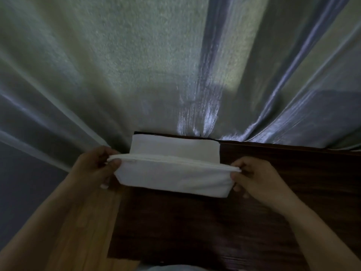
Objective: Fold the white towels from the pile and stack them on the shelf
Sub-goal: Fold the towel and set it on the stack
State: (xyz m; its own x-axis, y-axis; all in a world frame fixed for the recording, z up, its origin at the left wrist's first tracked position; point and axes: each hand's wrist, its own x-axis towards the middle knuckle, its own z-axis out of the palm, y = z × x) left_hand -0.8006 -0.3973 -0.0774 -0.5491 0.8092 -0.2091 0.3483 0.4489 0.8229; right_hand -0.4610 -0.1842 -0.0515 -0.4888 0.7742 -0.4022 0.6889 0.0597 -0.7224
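White folded towel (173, 176) held stretched between both hands above dark wood shelf (273, 202): left hand (91, 169) pinched on left end, right hand (257, 178) pinched on right end. Second folded towel (175, 148) laid behind, at shelf's far edge, against grey curtain (146, 75).

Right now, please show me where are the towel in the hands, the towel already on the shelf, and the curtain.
held towel (172, 177): head view, middle of its front face.
stacked towel (175, 146): head view, its top surface.
curtain (146, 65): head view, pale central fold.

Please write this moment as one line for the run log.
both hands: left hand, right hand | hold: folded towel | above: dark wood shelf | behind: stacked towel
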